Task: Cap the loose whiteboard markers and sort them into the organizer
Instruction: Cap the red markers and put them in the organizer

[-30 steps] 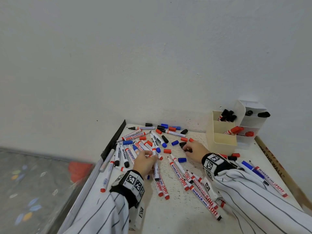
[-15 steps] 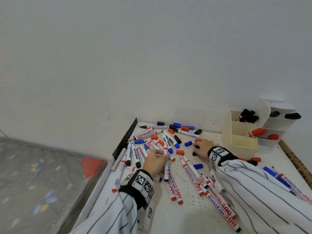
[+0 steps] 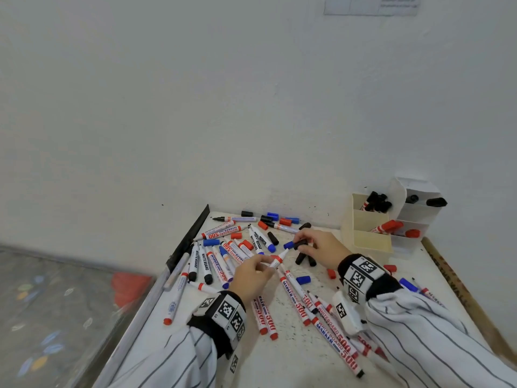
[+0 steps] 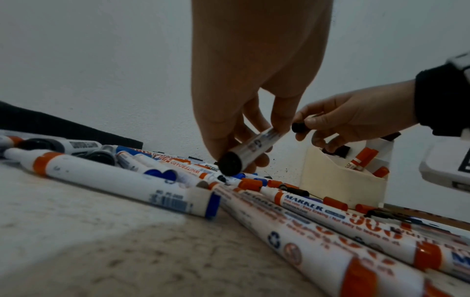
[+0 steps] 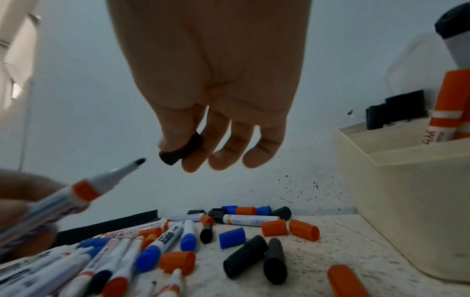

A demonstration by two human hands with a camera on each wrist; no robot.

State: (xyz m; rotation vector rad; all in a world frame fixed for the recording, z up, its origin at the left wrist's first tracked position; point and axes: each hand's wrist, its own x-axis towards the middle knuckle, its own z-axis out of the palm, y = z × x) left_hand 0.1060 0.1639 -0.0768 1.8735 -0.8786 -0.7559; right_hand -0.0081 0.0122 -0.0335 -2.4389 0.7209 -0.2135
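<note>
My left hand pinches an uncapped marker just above the table; its barrel is white with an orange collar, a black tip and a black end plug. The tip points up and right at a black cap pinched between the thumb and forefinger of my right hand. A small gap separates cap and tip. Loose markers and red, blue and black caps litter the table. The cream organizer at the back right holds black-capped and red-capped markers.
A white box with more markers stands behind the cream organizer against the wall. Two black caps and a blue cap lie under my right hand. A dark strip runs along the table's left edge.
Both hands have risen off the table. The left has lifted the marker from the pile and the right has picked up a black cap, bringing it close to the tip.
</note>
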